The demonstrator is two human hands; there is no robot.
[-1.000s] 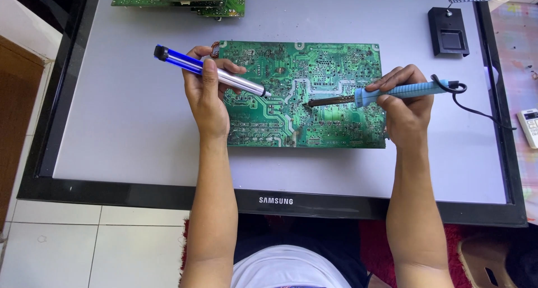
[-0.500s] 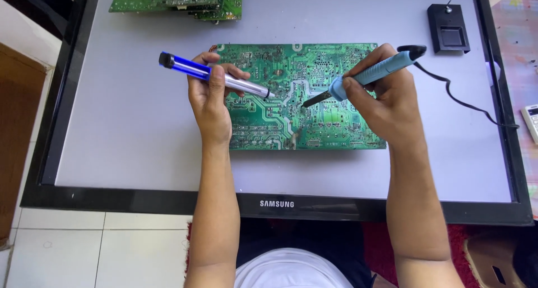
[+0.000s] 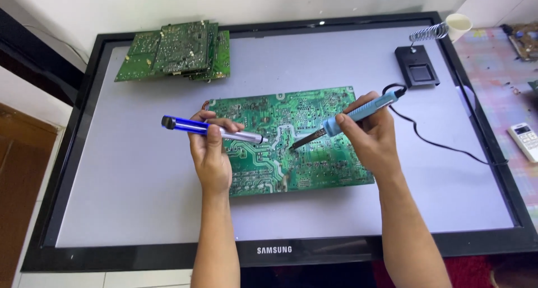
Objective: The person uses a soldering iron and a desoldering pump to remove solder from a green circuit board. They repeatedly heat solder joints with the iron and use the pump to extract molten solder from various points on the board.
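Since a moment ago, the right hand (image 3: 372, 142) gripping the soldering iron (image 3: 347, 118) has tilted it steeper; left hand (image 3: 212, 153) holds the desoldering pump (image 3: 213, 130).

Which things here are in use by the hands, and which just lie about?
In use: circuit board, soldering iron in right hand, desoldering pump in left hand.
Lying about: stacked boards, iron stand, remote control, paper cup.

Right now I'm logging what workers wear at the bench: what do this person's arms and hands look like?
Both forearms are bare to the frame's lower edge, with no sleeves in view. The left hand and right hand wear no gloves, and no rings, watch or wristband show.
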